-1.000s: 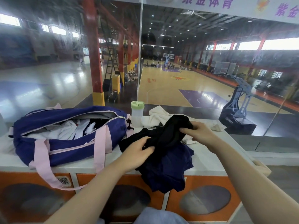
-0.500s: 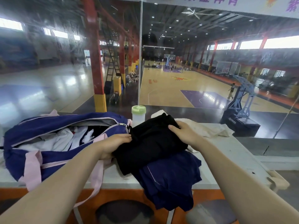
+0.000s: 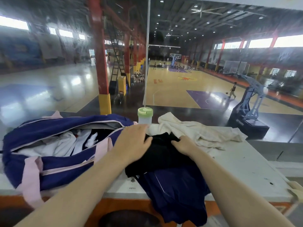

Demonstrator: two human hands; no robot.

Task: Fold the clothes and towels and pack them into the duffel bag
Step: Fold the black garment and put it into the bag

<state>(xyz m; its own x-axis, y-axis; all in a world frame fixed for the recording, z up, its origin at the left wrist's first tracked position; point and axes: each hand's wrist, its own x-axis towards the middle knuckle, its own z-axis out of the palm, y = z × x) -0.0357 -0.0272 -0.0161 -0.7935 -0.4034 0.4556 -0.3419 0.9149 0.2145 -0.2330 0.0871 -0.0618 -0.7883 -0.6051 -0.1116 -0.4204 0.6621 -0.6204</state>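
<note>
Step in hand, as judged: flattening the black garment on the white counter before packing. It lies mid-counter, just right of the open duffel bag, on top of a navy garment that hangs over the near edge.

Left hand: fingers spread flat, pressing the garment's far left part, gripping nothing. Right hand: fingers curled over the far edge; whether it pinches cloth, cannot tell.

To do it well: smooth outward, keep edges aligned, don't drag the navy piece. Cream towel lies far right, unfolded, touching the black garment.

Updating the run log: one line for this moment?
left hand, right hand: flat on black garment | duffel bag: open, partly packed | cream towel: unfolded
</note>
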